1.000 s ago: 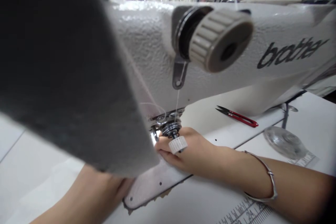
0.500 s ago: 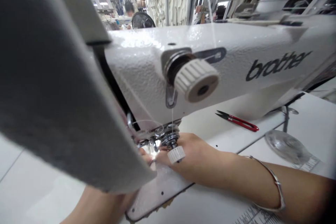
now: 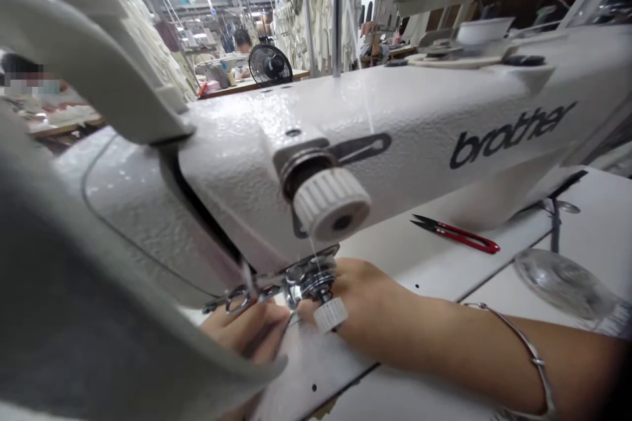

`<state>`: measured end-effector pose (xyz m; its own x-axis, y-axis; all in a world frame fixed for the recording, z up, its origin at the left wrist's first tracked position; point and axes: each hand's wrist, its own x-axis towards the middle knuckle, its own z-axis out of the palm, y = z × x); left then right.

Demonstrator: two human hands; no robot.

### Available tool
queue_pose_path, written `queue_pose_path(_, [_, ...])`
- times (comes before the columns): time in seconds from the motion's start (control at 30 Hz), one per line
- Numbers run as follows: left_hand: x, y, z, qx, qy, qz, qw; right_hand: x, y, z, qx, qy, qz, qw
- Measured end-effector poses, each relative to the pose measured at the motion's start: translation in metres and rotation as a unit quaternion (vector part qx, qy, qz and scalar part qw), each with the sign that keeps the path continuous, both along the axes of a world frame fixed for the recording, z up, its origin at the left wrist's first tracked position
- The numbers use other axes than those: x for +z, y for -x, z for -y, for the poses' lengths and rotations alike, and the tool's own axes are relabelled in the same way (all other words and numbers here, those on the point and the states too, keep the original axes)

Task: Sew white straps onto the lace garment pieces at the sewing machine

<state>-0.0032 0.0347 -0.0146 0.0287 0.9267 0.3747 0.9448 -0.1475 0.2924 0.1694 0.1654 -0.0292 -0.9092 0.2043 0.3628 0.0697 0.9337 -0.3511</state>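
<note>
A white brother sewing machine [image 3: 405,125] fills the view, its ribbed thread tension dial [image 3: 332,202] close in front. Below the machine head, my left hand [image 3: 241,329] lies at the needle area with its fingers drawn together, partly covered by the pale curved part in the foreground. Opposite it, my right hand [image 3: 368,306] reaches in from the right, fingers curled toward the same spot. The lower tension knob [image 3: 330,314] hides some of those fingertips. The tips of both hands nearly meet over the machine bed [image 3: 301,375]. What they pinch is hidden or too small to see.
Red-handled thread snips [image 3: 459,235] lie on the white table right of my right hand. Near my forearm is a clear plastic object [image 3: 563,283]. Behind the machine are a black fan [image 3: 270,66], hanging pale garments and people at other tables.
The view has shifted, showing more of the machine's top and left end. My left hand now shows more beneath the machine head. My right hand stays near the needle area.
</note>
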Motion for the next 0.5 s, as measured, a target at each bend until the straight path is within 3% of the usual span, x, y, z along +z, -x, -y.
queue_pose_path(0.1, [0.000, 0.000, -0.002, 0.004, 0.011, 0.029, 0.999, -0.004, 0.003, -0.003, 0.054, -0.046, -0.012, 0.997])
queue_pose_path(0.23, [-0.002, 0.002, -0.001, 0.040, 0.010, 0.018, 0.999, -0.002, 0.001, -0.003, 0.044, -0.036, -0.014, 0.998])
queue_pose_path(0.33, [-0.003, 0.006, -0.001, 0.019, 0.020, 0.011, 1.000, 0.001, -0.001, -0.002, 0.043, -0.032, -0.016, 0.998])
queue_pose_path(0.5, [-0.010, 0.009, -0.001, 0.041, 0.013, 0.047, 0.998, -0.006, 0.002, -0.006, 0.066, -0.073, -0.016, 0.995])
